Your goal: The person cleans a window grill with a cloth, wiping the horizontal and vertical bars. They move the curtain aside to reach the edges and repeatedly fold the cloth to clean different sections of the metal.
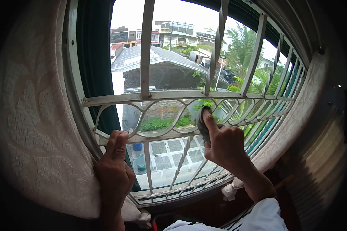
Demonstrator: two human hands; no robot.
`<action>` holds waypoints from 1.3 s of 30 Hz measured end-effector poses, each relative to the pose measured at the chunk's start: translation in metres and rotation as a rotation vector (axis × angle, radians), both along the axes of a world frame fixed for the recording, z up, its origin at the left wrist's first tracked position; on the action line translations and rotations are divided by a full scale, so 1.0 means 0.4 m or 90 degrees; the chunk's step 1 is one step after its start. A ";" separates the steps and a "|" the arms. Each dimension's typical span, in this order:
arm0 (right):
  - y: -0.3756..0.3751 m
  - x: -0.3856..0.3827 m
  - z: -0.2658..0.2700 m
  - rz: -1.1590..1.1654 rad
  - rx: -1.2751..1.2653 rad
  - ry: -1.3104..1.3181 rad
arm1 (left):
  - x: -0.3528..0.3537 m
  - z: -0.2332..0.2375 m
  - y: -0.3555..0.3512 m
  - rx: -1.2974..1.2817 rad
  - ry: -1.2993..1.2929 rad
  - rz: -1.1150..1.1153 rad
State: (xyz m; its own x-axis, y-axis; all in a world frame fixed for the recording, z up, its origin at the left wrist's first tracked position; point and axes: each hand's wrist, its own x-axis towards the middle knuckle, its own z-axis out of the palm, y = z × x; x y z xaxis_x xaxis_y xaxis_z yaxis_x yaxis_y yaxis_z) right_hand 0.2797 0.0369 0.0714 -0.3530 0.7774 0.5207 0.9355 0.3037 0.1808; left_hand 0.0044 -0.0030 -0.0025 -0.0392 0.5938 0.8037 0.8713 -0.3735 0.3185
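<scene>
A white metal window grille (164,135) fills the middle of the view, with straight and twisted upright bars and a band of curved scrolls between two crossbars. My left hand (115,169) is closed at the left end of the lower crossbar, its fingers curled over the metal. Further right, my right hand (227,144) pinches a dark grey cloth (200,125) and presses it on the scroll band. The thumb lies along the cloth's upper part, while the grille hides some of it.
Pale patterned curtains hang on the left (34,127) and right (285,142), their lower ends knotted. A dark green window frame (94,50) stands behind the bars. Outside are a grey roof (142,56), palms, a tiled yard and a teal bucket (140,162).
</scene>
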 end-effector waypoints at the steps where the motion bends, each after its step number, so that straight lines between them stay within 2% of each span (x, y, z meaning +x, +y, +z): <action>1: 0.001 -0.001 0.013 -0.019 0.053 0.028 | -0.002 -0.004 0.003 0.006 0.009 0.007; 3: 0.009 0.000 0.015 0.004 0.030 0.018 | -0.003 -0.005 0.004 0.009 0.017 0.008; 5: 0.030 -0.022 -0.082 0.058 0.005 0.004 | 0.001 0.002 -0.001 -0.034 -0.035 -0.014; 6: 0.016 -0.035 -0.119 0.155 -0.008 0.144 | 0.004 0.000 0.001 -0.031 -0.036 -0.019; 8: -0.003 -0.019 -0.153 0.300 -0.178 0.480 | -0.002 -0.006 0.005 -0.001 -0.014 -0.009; 10: 0.008 0.044 -0.250 0.530 -0.310 0.753 | -0.005 -0.011 0.006 0.003 -0.016 -0.013; 11: -0.010 0.068 -0.297 0.568 -0.453 0.979 | -0.006 -0.015 0.007 0.003 -0.016 -0.012; 14: -0.030 0.126 -0.419 0.786 -0.588 1.290 | -0.006 -0.014 0.010 0.059 0.028 -0.008; 15: -0.029 0.149 -0.467 0.774 -0.583 1.307 | -0.009 -0.018 0.009 0.059 0.049 -0.006; 17: -0.034 0.190 -0.552 0.913 -0.690 1.323 | 0.034 -0.032 -0.011 0.072 0.026 0.000; 18: -0.044 0.189 -0.562 0.914 -0.686 1.339 | 0.056 -0.040 -0.023 0.103 -0.004 0.013; 19: -0.054 0.184 -0.566 0.920 -0.712 1.387 | 0.072 -0.082 -0.033 0.149 0.012 -0.032; 20: -0.061 0.178 -0.576 0.925 -0.738 1.436 | 0.127 -0.110 -0.071 0.055 -0.160 -0.174; 22: -0.070 0.162 -0.608 0.901 -0.761 1.470 | 0.214 -0.150 -0.072 -0.075 -0.142 -0.274; 24: -0.085 0.137 -0.571 0.691 -0.663 1.349 | 0.264 -0.202 -0.067 -0.351 -0.124 -0.273; 25: -0.089 0.127 -0.525 0.594 -0.683 1.255 | 0.267 -0.218 -0.058 -0.507 -0.270 -0.339; 26: -0.081 0.133 -0.525 0.593 -0.689 1.261 | 0.269 -0.232 -0.048 -0.657 -0.420 -0.400; 28: -0.079 0.160 -0.543 0.460 -0.624 1.118 | 0.277 -0.286 -0.044 -0.488 -0.430 -0.366; 30: -0.073 0.203 -0.568 0.466 -0.604 1.145 | 0.264 -0.308 -0.027 -0.440 -0.617 -0.382; 32: -0.068 0.257 -0.583 0.404 -0.640 1.091 | 0.232 -0.316 -0.023 -0.445 -0.634 -0.362; 33: -0.077 0.259 -0.587 0.392 -0.637 1.169 | 0.226 -0.316 -0.025 -0.449 -0.590 -0.374; 34: -0.088 0.253 -0.572 0.386 -0.638 1.172 | 0.225 -0.323 -0.027 -0.455 -0.592 -0.375; 36: -0.104 0.240 -0.533 0.490 -0.607 1.306 | 0.230 -0.335 -0.031 -0.544 -0.485 -0.326; 38: -0.098 0.261 -0.548 0.496 -0.594 1.269 | 0.241 -0.267 -0.044 -0.637 -0.031 -0.131; 39: -0.092 0.265 -0.548 0.529 -0.639 1.173 | 0.248 -0.278 -0.044 -0.519 -0.023 -0.160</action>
